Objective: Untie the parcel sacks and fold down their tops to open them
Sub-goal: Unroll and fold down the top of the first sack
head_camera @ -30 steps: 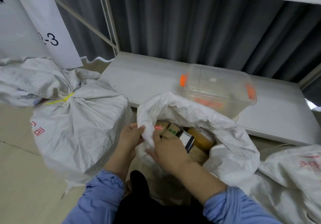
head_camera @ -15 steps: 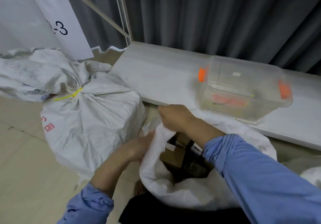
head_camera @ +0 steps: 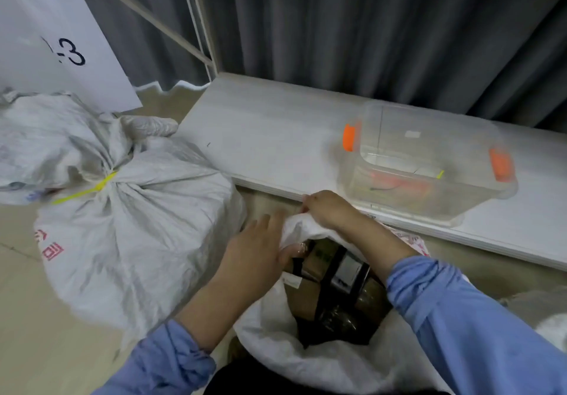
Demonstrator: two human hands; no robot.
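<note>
Pinching open sack (head_camera: 276, 351) rim, left hand (head_camera: 254, 253); right hand (head_camera: 328, 210) clutches far edge.

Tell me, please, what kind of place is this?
Probably a parcel depot or courier storeroom. On the floor stand a tied sack closed with a yellow tie and an open sack showing boxed parcels, beside a low shelf and a numbered sign.

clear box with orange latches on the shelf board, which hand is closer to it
Right. The right hand grips the far rim of the open sack, just short of the clear box. The left hand holds that rim farther left, beside the tied sack.
</note>
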